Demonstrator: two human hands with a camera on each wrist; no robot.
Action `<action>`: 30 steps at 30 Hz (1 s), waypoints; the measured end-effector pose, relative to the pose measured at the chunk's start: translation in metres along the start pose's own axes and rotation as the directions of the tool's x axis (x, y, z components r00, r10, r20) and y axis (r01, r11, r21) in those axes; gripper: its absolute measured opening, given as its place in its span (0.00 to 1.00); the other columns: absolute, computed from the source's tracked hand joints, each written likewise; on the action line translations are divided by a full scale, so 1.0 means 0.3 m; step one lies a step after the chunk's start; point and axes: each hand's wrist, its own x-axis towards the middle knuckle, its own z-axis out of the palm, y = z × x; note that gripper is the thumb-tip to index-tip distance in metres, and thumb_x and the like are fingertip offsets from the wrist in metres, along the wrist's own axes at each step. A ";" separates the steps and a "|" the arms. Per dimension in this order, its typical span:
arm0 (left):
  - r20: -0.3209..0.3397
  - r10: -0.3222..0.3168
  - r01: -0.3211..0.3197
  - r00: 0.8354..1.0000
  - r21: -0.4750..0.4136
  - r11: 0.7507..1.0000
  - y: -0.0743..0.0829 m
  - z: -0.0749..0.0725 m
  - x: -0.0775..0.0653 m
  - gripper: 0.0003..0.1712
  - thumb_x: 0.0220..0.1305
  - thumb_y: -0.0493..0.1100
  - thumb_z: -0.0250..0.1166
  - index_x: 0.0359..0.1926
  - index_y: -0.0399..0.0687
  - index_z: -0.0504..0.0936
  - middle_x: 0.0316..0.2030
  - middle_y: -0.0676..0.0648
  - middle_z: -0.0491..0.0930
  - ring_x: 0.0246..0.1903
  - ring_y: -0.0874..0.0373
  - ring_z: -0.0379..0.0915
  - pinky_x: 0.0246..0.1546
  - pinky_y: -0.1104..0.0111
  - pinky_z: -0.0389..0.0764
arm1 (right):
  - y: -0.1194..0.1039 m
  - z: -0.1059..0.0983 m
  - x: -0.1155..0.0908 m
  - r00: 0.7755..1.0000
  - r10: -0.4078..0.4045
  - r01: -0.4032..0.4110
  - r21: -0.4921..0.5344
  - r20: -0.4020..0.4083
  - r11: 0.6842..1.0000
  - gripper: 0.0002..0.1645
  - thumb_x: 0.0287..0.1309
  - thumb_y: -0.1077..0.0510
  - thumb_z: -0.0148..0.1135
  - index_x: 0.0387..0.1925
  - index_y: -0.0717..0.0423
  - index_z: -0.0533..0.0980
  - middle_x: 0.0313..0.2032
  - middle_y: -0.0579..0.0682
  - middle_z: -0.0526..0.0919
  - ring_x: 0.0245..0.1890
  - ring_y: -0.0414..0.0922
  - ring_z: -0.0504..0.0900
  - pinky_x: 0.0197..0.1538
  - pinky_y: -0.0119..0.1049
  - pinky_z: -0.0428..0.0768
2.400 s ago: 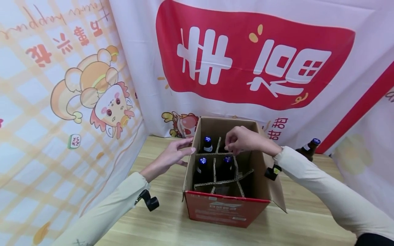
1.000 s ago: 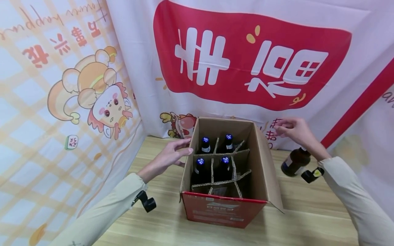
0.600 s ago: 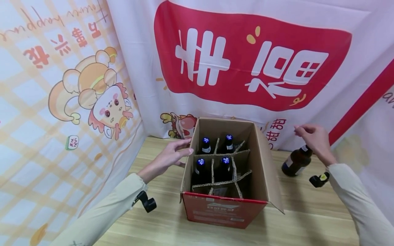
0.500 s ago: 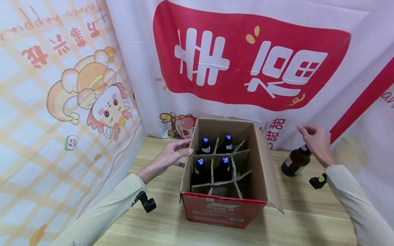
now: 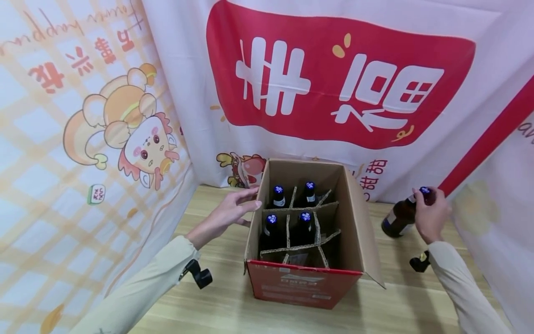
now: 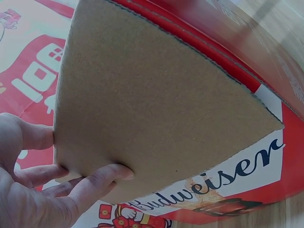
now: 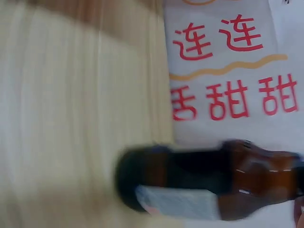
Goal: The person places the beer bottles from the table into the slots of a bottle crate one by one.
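My right hand [image 5: 431, 213] grips a brown beer bottle [image 5: 401, 219] by the neck, just under its blue cap. In the right wrist view, that beer bottle [image 7: 190, 180] is blurred and only a fingertip shows at the right edge. On the other side, my left hand [image 5: 229, 211] touches the left side of a cardboard carton [image 5: 306, 287]. The left wrist view shows my left fingers [image 6: 102, 178] fairly straight against the carton's brown flap [image 6: 156, 99]. Several capped bottles [image 5: 305, 220] stand inside the carton between cardboard dividers [image 5: 300, 248].
The carton's right flap [image 5: 371, 236] leans outward toward the bottle. Wooden tabletop [image 5: 208, 301] surrounds the carton. Printed cloths hang behind [image 5: 342, 74] and at the left [image 5: 50, 185], close to the table's edges. Budweiser lettering [image 6: 213, 180] shows on the carton's side.
My right hand has left the carton's back compartment, where a bottle now stands, moved right, and come down round the neck of the bottle outside. My left hand has stayed at the carton.
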 end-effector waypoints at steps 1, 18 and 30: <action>0.002 0.002 -0.002 1.000 -0.002 1.000 -0.002 0.003 0.000 0.39 0.75 0.48 0.64 0.80 0.48 0.62 0.79 0.39 0.60 0.69 0.36 0.70 0.55 0.51 0.89 | 0.016 0.008 -0.010 1.000 0.015 -0.015 0.027 -0.015 1.000 0.27 0.68 0.48 0.70 0.56 0.67 0.80 0.46 0.62 0.87 0.35 0.21 0.69 0.43 0.14 0.70; 0.012 0.026 -0.025 1.000 -0.033 0.999 -0.003 -0.002 0.007 0.39 0.75 0.46 0.63 0.81 0.45 0.60 0.80 0.36 0.57 0.67 0.35 0.72 0.49 0.55 0.91 | 0.011 -0.001 -0.085 0.988 0.052 -0.086 0.243 0.143 0.966 0.28 0.69 0.59 0.67 0.65 0.67 0.75 0.52 0.54 0.83 0.46 0.28 0.79 0.53 0.18 0.78; 0.009 0.036 -0.035 0.999 -0.009 0.999 -0.009 0.001 0.009 0.39 0.75 0.47 0.64 0.81 0.46 0.61 0.80 0.38 0.57 0.68 0.35 0.71 0.51 0.54 0.90 | 0.090 0.021 -0.063 0.997 0.016 -0.028 0.159 0.077 0.987 0.22 0.66 0.53 0.71 0.55 0.64 0.81 0.38 0.32 0.80 0.37 0.25 0.76 0.42 0.16 0.73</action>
